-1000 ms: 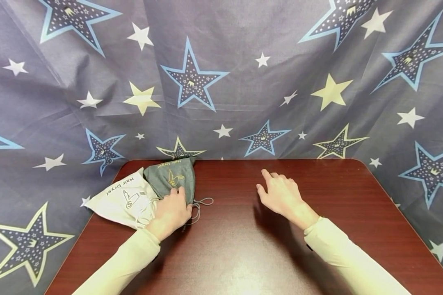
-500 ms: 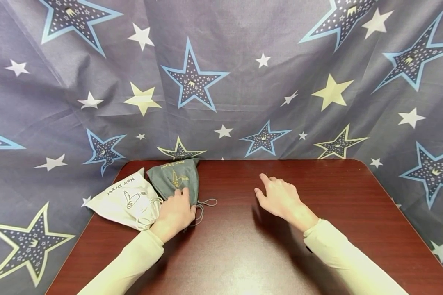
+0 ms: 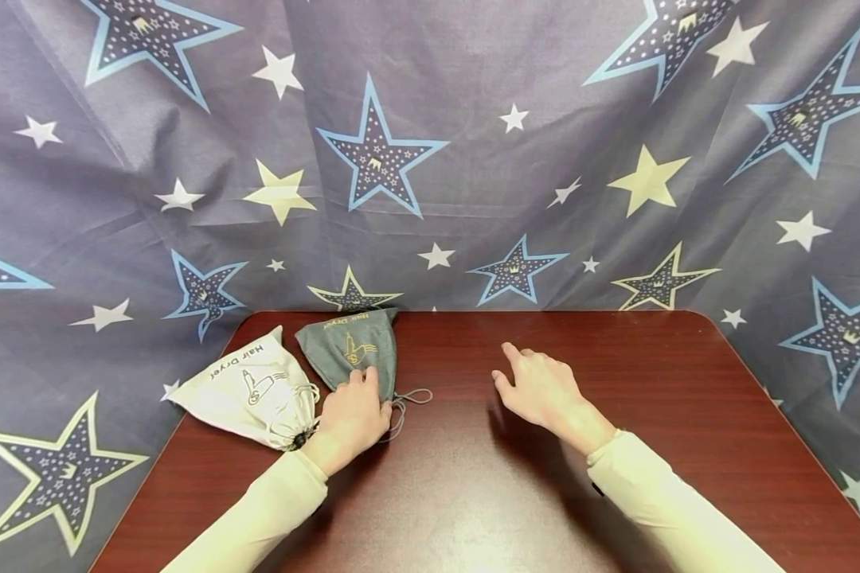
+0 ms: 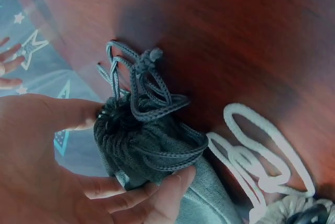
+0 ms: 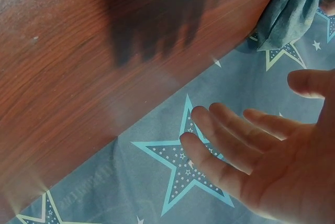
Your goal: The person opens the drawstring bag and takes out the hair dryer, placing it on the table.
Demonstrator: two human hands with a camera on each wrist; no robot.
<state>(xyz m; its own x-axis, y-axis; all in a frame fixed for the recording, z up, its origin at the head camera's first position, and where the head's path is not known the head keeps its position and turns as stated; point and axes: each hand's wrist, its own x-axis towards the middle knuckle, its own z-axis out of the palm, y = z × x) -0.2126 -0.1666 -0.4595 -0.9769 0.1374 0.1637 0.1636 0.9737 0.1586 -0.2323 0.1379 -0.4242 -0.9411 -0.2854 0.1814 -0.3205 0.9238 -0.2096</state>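
Note:
A grey drawstring bag (image 3: 335, 346) printed "Hair Dryer" lies at the back left of the table. My left hand (image 3: 351, 418) grips it at the gathered mouth, thumb on one side and fingers on the other in the left wrist view. The bag's knotted grey cord (image 4: 152, 113) sticks out past that grip. Just left of it lies a white drawstring bag (image 3: 232, 394) with the same print, its mouth partly behind my left wrist. My right hand (image 3: 548, 390) hovers over the table's middle right, fingers loosely extended and holding nothing.
The dark red wooden table (image 3: 645, 366) has rounded back corners. A grey curtain (image 3: 473, 183) with stars hangs right behind it and along both sides. The white bag's looped cord (image 4: 272, 150) lies close to the grey bag.
My left hand has shifted the grey bag slightly right, widening the gap to the white bag and baring the white bag's black cord lock. The right hand has barely moved.

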